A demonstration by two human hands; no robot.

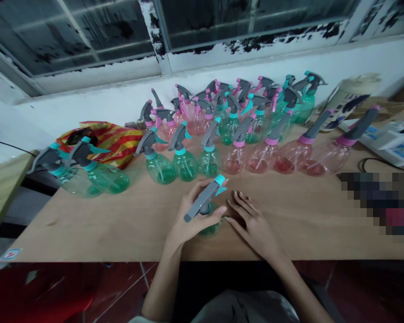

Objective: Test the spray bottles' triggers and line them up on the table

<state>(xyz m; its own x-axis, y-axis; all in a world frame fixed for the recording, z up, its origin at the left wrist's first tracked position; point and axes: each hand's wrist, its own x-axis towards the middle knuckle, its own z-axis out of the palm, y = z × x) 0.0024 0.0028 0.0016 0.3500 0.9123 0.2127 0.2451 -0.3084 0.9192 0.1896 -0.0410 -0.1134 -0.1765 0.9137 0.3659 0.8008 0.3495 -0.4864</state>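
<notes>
My left hand (195,214) is wrapped round the neck of a green spray bottle (209,229) with a grey and turquoise trigger head. The bottle stands near the table's front edge, its body partly hidden by my fingers. Just right of it, my right hand (252,220) rests palm down on the table with its fingers stretched out and nothing in them. Beyond my hands runs a row of spray bottles: green ones such as this green bottle (185,167), then pink ones such as this pink bottle (234,160).
Several more spray bottles (234,128) crowd along the wall. Two green bottles (112,179) stand at the left by a red and yellow striped bag (121,143). A large pale container (352,101) and white equipment (390,137) are at the right. The wooden table (97,231) ends in front of me.
</notes>
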